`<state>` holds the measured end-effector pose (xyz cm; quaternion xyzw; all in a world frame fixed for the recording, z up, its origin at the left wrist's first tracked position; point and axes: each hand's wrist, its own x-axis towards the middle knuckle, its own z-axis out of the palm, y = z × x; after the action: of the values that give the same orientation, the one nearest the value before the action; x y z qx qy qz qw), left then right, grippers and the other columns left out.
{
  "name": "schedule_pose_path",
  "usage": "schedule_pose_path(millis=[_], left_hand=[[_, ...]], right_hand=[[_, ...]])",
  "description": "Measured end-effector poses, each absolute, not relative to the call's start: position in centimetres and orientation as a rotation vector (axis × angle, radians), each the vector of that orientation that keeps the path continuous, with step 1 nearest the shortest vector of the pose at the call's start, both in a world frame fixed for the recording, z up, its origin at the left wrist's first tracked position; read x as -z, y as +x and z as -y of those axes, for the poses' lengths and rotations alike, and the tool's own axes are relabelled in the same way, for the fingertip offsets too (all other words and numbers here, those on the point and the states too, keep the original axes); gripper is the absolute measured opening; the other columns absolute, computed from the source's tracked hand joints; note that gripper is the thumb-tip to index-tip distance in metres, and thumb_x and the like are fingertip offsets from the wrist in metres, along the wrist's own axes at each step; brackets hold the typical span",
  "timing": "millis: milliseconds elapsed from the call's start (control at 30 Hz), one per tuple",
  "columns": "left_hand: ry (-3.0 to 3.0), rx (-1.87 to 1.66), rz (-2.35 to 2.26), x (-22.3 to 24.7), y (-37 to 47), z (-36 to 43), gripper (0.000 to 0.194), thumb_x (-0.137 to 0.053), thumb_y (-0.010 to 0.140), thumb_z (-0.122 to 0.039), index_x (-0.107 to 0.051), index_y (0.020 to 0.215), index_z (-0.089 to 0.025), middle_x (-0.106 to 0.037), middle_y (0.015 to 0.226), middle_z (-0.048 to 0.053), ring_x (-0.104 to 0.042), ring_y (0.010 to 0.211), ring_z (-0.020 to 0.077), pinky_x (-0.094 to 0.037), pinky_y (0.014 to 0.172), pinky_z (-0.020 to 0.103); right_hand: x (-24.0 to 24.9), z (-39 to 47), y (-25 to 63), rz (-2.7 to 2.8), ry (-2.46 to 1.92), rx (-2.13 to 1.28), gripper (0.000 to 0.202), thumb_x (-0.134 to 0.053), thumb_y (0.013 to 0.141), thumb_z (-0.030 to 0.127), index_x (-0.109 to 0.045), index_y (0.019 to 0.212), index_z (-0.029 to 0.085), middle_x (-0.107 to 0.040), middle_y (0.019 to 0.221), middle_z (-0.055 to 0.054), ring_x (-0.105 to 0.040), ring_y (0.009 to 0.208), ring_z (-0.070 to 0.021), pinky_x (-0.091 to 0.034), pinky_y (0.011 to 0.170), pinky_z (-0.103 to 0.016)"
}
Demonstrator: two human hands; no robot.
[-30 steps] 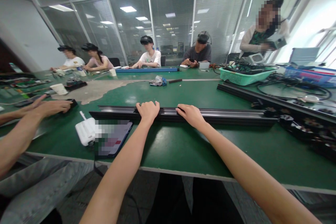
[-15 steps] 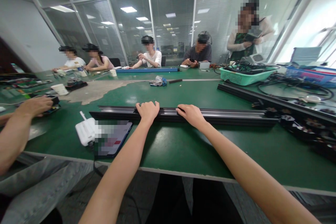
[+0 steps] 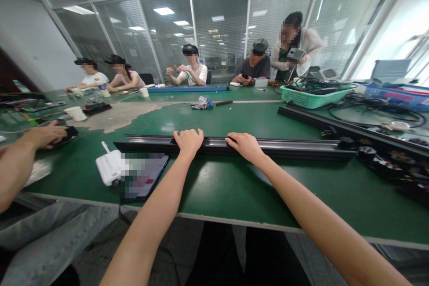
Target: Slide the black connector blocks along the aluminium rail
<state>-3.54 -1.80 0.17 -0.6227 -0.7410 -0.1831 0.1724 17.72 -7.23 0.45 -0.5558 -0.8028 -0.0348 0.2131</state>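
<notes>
A long black metal channel (image 3: pixel 301 148) with a shiny grey inner strip lies crosswise on the green table in front of me. My left hand (image 3: pixel 189 143) grips it left of its middle, fingers curled over the far edge. A short way to the right, my right hand (image 3: pixel 244 144) holds the same channel, with the fingertips bent over its top. The undersides of both hands are hidden. Left of my left forearm lie a phone-like device (image 3: pixel 149 176) with a lit screen and a white adapter (image 3: pixel 109 167) with a short antenna-like stick.
The green table (image 3: pixel 234 196) has a worn patch. At right are a green basket (image 3: pixel 311 98) of cables, another black channel (image 3: pixel 301 118) and dark parts. A crumpled cloth (image 3: pixel 202 103) lies ahead. A co-worker's hand (image 3: pixel 43 136) holds a dark object at left. Several people sit opposite.
My hands and the channel stay put. The standing person opposite has leaned left and lowered a grey device. A seated person has raised both hands. The hand at left has shifted its dark object slightly.
</notes>
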Motion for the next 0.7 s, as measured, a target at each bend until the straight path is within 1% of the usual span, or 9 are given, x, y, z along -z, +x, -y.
schedule_pose_path(millis=[467, 700], left_hand=[[-1.781, 0.519, 2.127, -0.28, -3.66, 1.96, 0.057, -0.030, 0.092, -0.043, -0.077, 0.092, -0.011, -0.072, 0.087, 0.019, -0.065, 0.090, 0.0301, -0.024, 0.099, 0.049], [-1.776, 0.534, 2.107, -0.16, -3.76, 2.05, 0.058, -0.028, 0.092, -0.042, -0.077, 0.091, -0.010, -0.072, 0.088, 0.020, -0.064, 0.089, 0.0303, -0.024, 0.098, 0.048]], right_hand=[[-0.33, 7.09, 17.79, 2.223, -1.555, 0.095, 0.037, -0.038, 0.100, 0.044, -0.068, 0.115, 0.026, -0.072, 0.111, -0.005, -0.066, 0.101, -0.0198, -0.044, 0.080, -0.027], [-0.16, 7.05, 17.80, 2.229, -1.559, 0.110, 0.038, -0.039, 0.100, 0.044, -0.068, 0.115, 0.026, -0.072, 0.113, -0.005, -0.066, 0.100, -0.0197, -0.043, 0.079, -0.026]])
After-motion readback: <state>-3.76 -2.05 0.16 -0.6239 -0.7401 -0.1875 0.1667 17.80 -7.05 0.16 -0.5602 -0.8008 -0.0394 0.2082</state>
